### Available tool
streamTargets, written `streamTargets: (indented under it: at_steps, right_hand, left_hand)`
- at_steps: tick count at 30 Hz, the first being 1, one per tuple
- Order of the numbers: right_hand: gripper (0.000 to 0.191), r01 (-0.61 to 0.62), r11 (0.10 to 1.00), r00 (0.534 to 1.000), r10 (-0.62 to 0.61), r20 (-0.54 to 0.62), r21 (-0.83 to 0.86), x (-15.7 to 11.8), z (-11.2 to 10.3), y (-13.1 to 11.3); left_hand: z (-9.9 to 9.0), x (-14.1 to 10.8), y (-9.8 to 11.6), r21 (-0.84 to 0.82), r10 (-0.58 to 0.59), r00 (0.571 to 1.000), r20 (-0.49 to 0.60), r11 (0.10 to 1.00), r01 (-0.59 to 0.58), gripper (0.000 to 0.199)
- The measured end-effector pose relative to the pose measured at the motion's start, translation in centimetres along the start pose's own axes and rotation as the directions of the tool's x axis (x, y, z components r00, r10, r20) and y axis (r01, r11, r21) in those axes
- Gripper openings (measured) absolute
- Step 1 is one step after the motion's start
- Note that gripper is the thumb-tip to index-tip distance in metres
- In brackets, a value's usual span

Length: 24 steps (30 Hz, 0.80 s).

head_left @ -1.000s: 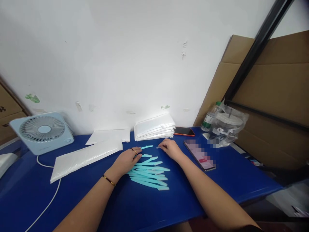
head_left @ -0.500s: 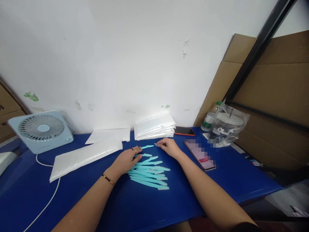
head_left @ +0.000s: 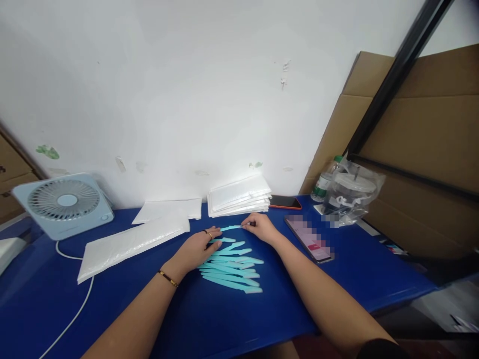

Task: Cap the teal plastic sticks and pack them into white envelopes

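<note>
Several turquoise eyebrow razors (head_left: 232, 285) lie fanned out on the blue table (head_left: 209, 324), blade ends toward the right. My left hand (head_left: 197, 249) rests flat over the handle ends, fingers stretched out and thumb apart. From under its fingertips sticks out the farthest razor (head_left: 230, 227). My right hand (head_left: 259, 227) is closed in a pinch at that razor's blade end. Between its thumb and fingers is a small clear blade cap (head_left: 241, 226), mostly hidden, which meets the blade tip; how far it is on, I cannot tell.
Behind the hands are a stack of white packets (head_left: 239, 194) and more white packets (head_left: 130, 244) to the left. A blue fan (head_left: 63, 204) with a cable stands far left. Two phones (head_left: 309, 239), a bottle (head_left: 322, 185) and a bagged container (head_left: 354, 194) are on the right.
My right hand has moved slightly left, bringing the clear cap from a gap away up to the farthest razor's blade end. The left hand has stayed in place.
</note>
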State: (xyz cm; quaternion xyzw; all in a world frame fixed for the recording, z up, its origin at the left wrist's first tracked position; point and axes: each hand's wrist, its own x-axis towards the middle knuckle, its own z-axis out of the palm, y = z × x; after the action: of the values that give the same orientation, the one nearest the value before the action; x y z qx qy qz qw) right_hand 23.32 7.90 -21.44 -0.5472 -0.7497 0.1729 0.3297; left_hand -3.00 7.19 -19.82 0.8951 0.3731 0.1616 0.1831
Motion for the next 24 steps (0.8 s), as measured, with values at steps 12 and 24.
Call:
streamTargets:
  at_steps: [12, 24]
  right_hand:
    - [0.026, 0.045, 0.999, 0.998, -0.045, 0.032, -0.010, -0.4, 0.4, -1.7]
    - [0.099, 0.162, 0.987, 0.850, -0.138, 0.509, -0.002, -7.3, -1.8, -7.9]
  left_hand:
    - [-0.7, -0.5, 1.2, -0.047, 0.009, 0.996, 0.094, 0.999, -0.005, 0.078]
    - [-1.1, -3.0, 4.1, 0.143, -0.017, 0.986, 0.164, 0.990, -0.006, 0.064]
